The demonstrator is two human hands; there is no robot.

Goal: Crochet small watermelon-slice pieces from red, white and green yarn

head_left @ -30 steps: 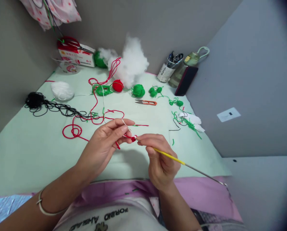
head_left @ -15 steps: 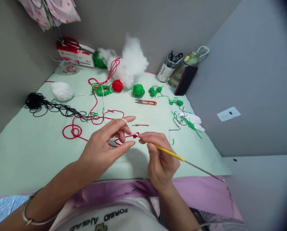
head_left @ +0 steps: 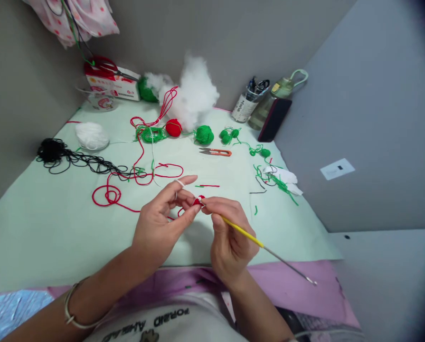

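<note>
My left hand (head_left: 164,221) pinches a small red and white crocheted piece (head_left: 198,201) between thumb and fingers, with white yarn wrapped round its raised index finger. In my right hand (head_left: 231,232) is a crochet hook (head_left: 246,233) with a yellow grip, held like a pen; its working tip meets the crocheted piece and is mostly hidden by the fingertips. The hook's other metal end points down to the right. Red yarn (head_left: 107,195) runs from beneath my left hand and lies in loops on the table.
Orange thread snips (head_left: 215,152) lie beyond my hands. Behind are a red yarn ball (head_left: 173,128), a green yarn ball (head_left: 204,135), white stuffing (head_left: 198,90) and a white yarn ball (head_left: 91,136). Black yarn (head_left: 51,151) trails at left. A phone (head_left: 275,120) leans on a bottle (head_left: 260,114) at right.
My left hand has closed its thumb and fingers onto the crocheted piece, having been apart from it. My right hand has shifted slightly left with the hook, whose far end has swung lower.
</note>
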